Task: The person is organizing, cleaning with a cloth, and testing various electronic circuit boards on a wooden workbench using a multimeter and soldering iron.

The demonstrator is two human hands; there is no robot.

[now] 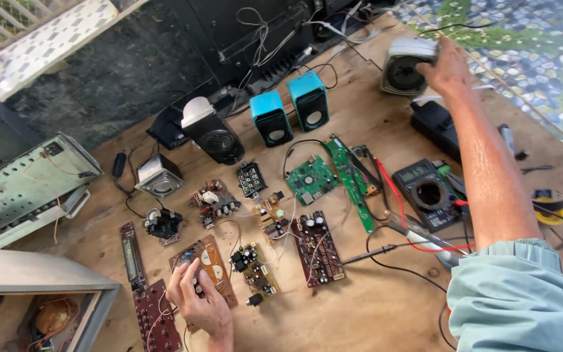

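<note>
A brown circuit board [204, 268] on the counter [373, 313] is pinched by the left hand [200, 296]; a grey speaker [404, 65] is seemingly grasped by the right hand [447, 65].

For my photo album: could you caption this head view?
Left hand on a brown circuit board, right hand gripping a grey speaker.

Looks like a home electronics repair spot, kind of an outdoor workshop. The wooden counter [373, 306] is covered in bare circuit boards [318, 248], loose wires and pulled-out parts. There's a multimeter [427, 192] with red and black probes [386, 251], a roll of solder wire [547, 203], two small blue speakers [289, 109] and a grey one [406, 64]. An opened metal chassis [24, 189] sits off to the side. Pebble paving [542, 58] shows past the counter edge.
</note>
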